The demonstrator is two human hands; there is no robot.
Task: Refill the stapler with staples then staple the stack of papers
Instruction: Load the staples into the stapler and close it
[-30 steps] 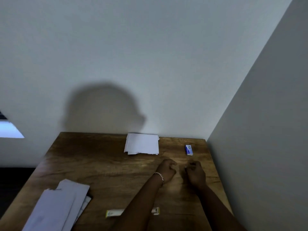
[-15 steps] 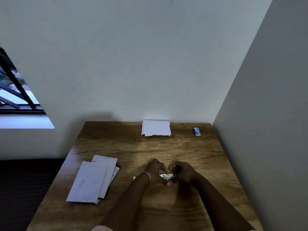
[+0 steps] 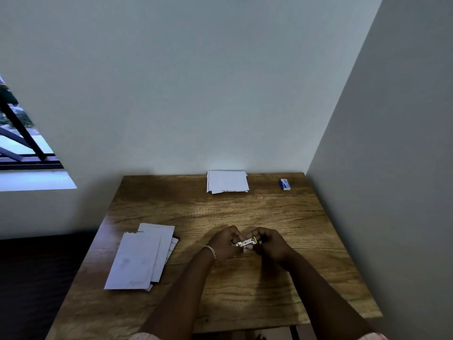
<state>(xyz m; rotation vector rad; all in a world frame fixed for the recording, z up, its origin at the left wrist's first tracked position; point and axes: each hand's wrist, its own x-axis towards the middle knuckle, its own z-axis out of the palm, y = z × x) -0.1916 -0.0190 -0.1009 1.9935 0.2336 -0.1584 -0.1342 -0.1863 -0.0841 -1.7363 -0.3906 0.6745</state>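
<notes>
I see both hands meeting over the middle of the wooden table [image 3: 318, 278]. My left hand [image 3: 224, 244] curls its fingers round one end of the small metal stapler [image 3: 245, 242]; my right hand [image 3: 272, 244] grips the other end, where a yellow part shows. The stapler sits tilted, held just above the table. A stack of papers [image 3: 228, 181] lies at the table's far edge against the wall, the staple box [image 3: 285, 184] near its far right corner. Loose envelopes [image 3: 141, 258] lie by its left edge. Bare wood surrounds the hands on every side.
</notes>
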